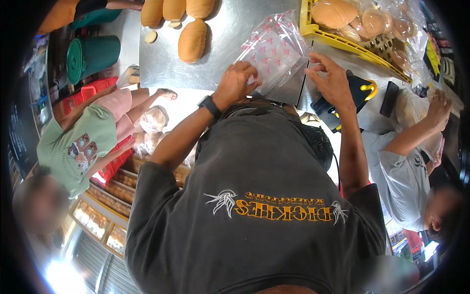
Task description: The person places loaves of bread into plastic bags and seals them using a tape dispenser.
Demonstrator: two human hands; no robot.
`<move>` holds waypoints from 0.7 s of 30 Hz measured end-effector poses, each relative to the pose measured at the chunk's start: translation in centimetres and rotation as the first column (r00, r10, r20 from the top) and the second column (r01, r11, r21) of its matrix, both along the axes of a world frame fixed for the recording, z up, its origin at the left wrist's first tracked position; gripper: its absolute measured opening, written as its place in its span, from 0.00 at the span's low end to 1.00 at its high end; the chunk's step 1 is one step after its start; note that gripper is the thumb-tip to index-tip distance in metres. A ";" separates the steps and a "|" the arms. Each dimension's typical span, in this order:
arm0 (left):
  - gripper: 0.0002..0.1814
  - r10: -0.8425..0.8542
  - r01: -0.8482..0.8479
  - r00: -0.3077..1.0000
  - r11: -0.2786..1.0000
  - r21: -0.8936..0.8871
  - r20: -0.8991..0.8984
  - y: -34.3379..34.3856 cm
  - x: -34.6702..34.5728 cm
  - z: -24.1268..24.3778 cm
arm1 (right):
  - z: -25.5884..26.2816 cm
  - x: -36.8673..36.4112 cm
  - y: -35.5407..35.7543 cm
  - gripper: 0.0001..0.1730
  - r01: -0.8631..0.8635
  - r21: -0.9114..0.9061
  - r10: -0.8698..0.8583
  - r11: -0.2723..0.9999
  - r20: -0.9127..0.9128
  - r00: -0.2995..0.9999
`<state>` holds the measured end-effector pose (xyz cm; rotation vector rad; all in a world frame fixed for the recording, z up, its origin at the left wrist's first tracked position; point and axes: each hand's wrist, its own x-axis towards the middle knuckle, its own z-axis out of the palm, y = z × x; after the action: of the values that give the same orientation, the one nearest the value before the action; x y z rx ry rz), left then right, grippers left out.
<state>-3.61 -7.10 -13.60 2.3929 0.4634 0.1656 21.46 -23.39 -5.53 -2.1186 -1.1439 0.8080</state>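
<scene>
On the steel worktable (161, 70) lie clear plastic bags (270, 51) with a pink-red print, apparently stacked. My left hand (238, 79), a watch on its wrist, curls over their near left corner; whether it pinches a bag is hidden. At the bags' right edge is my right hand (328, 79), thumb and fingers apart, with nothing visible between them. I cannot tell whether its fingertips touch the plastic. Beyond my left hand sits a brown oblong bread loaf (192, 41), with more loaves (174, 9) at the far edge. A small pale round piece (151, 36) lies beside them.
A yellow plastic crate (352, 47) of bagged bread stands far right. Near my right forearm are a dark case with yellow parts (330, 99) and a black phone-like object (389, 98). People stand at left (80, 143) and right (400, 165). A green lidded bin (93, 57) is at left.
</scene>
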 end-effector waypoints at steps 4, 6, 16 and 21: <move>0.11 0.002 -0.015 0.995 0.991 0.135 0.096 1.4 0.2 -4.0 | -1.5 -0.7 1.3 0.27 -0.129 -0.062 0.124 0.990 -0.073 0.990; 0.09 0.037 -0.042 0.998 0.992 0.116 0.042 0.8 0.4 -5.6 | -2.7 -1.1 1.6 0.25 -0.185 -0.033 0.182 0.982 -0.077 0.980; 0.16 0.097 -0.070 0.968 0.990 -0.121 0.231 2.1 0.8 0.6 | -2.9 -6.0 8.9 0.22 -0.536 0.277 0.408 0.798 0.406 0.818; 0.19 0.476 -0.342 0.878 0.697 -0.630 0.049 4.7 1.5 6.3 | -2.0 -4.0 11.9 0.09 -0.313 0.202 0.351 0.928 -0.197 0.915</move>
<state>-2.13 -2.36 -7.28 1.5851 0.8154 0.4022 17.46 -11.49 -7.56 -1.6645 -1.4122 1.0420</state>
